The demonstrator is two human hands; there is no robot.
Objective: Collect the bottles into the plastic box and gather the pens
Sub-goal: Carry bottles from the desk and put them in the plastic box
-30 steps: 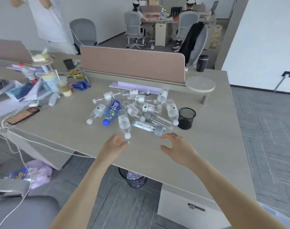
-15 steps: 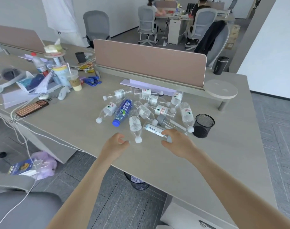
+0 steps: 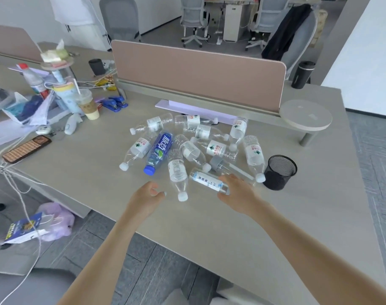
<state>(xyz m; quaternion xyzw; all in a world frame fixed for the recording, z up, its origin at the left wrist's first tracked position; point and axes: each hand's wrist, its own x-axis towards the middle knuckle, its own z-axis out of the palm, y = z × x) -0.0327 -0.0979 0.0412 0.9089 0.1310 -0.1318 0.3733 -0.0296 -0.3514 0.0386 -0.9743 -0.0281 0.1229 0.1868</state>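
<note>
Right hand (image 3: 237, 193) curled around the near end of a clear white-labelled bottle (image 3: 208, 180) lying on the desk (image 3: 275, 216), thumb below, fingers over the top; contact partly hidden by the bottle. Left hand (image 3: 147, 198) loosely curled, holding nothing, just short of a capped bottle (image 3: 177, 172). Beyond, a heap of bottles (image 3: 194, 142) beside a black mesh cup (image 3: 279, 172). Plastic box out of view. Half a second earlier, right hand only reaching the same bottle.
</note>
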